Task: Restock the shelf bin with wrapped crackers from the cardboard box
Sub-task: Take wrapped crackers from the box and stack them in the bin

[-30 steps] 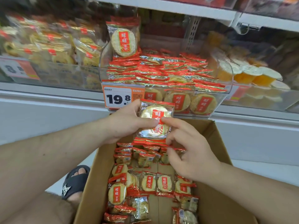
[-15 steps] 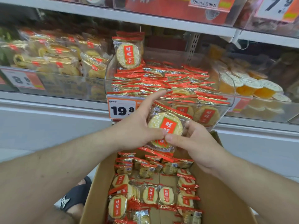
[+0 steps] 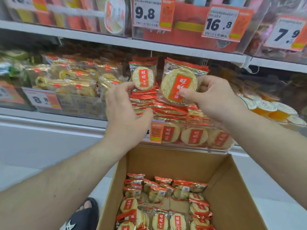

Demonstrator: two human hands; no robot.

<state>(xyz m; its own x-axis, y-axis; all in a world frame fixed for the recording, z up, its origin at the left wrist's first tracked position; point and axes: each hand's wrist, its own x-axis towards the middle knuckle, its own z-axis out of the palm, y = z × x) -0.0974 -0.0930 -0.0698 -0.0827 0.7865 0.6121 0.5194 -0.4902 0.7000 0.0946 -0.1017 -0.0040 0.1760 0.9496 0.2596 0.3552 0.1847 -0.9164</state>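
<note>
Right hand [image 3: 214,98] pinches a wrapped cracker [image 3: 178,83] over the shelf bin [image 3: 196,138]; left hand [image 3: 126,108] loosely curled, possibly touching the stacked packets [image 3: 144,100].

Held cracker pack [image 3: 178,85]: glossy clear plastic film, shiny red-gold foil edges, cracker inside looks rough, grainy. Shelf bin [image 3: 196,138]: clear hard plastic, smooth, reflective. Cardboard box [image 3: 232,188]: plain brown corrugated card, matt. Packs in the box [image 3: 162,205]: same shiny film, crinkled. Price tags [image 3: 147,13]: printed paper, matt. Shelf edge [image 3: 182,47]: white painted metal, smooth. Sandal [image 3: 83,216]: black matt rubber-like.
</note>
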